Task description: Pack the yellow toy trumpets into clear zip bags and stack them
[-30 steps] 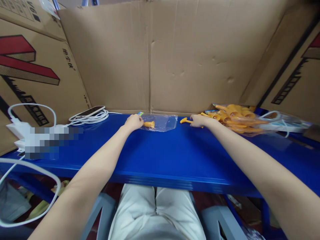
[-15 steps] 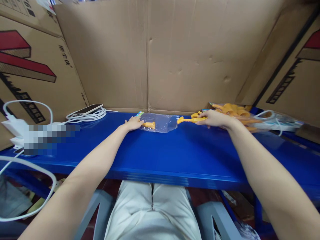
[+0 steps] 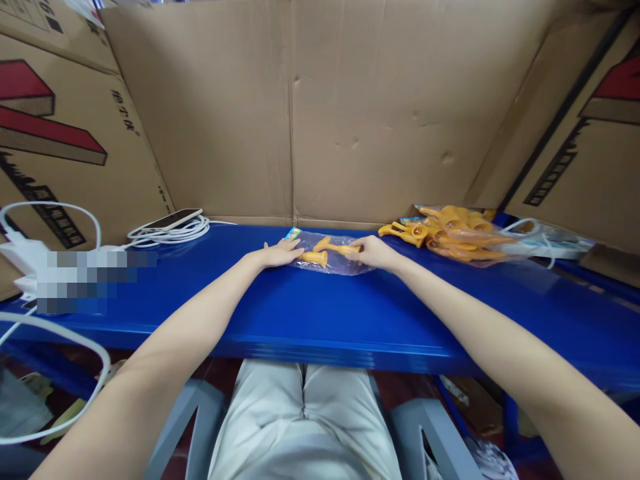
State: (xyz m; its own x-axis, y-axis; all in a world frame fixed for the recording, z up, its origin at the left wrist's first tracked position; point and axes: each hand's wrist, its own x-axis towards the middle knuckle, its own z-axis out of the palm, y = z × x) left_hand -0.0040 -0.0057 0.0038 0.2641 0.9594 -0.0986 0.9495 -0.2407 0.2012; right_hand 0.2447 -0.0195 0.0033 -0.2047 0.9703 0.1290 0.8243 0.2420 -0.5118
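My left hand (image 3: 283, 253) lies flat with its fingers stretched over the left end of a clear plastic bag (image 3: 345, 268), beside the bag's colourful label (image 3: 293, 233). An orange plastic piece with a flared end (image 3: 316, 257) is in the bag, just past my left fingertips. My right hand (image 3: 376, 253) is closed around one end of a second orange plastic piece (image 3: 341, 249), long and narrow. This piece points left over or inside the bag; which of the two I cannot tell. My right fingers partly hide its near end.
Several orange plastic pieces (image 3: 463, 230), some in clear wrapping, are piled at the right back of the blue table (image 3: 320, 313). A phone (image 3: 175, 219), coiled white cable (image 3: 193, 229) and chargers (image 3: 27, 257) are on the left. Cardboard (image 3: 350, 120) stands behind.
My right hand has moved left from the pile to the bag, carrying an orange plastic piece. The bag and my left hand have shifted slightly right.
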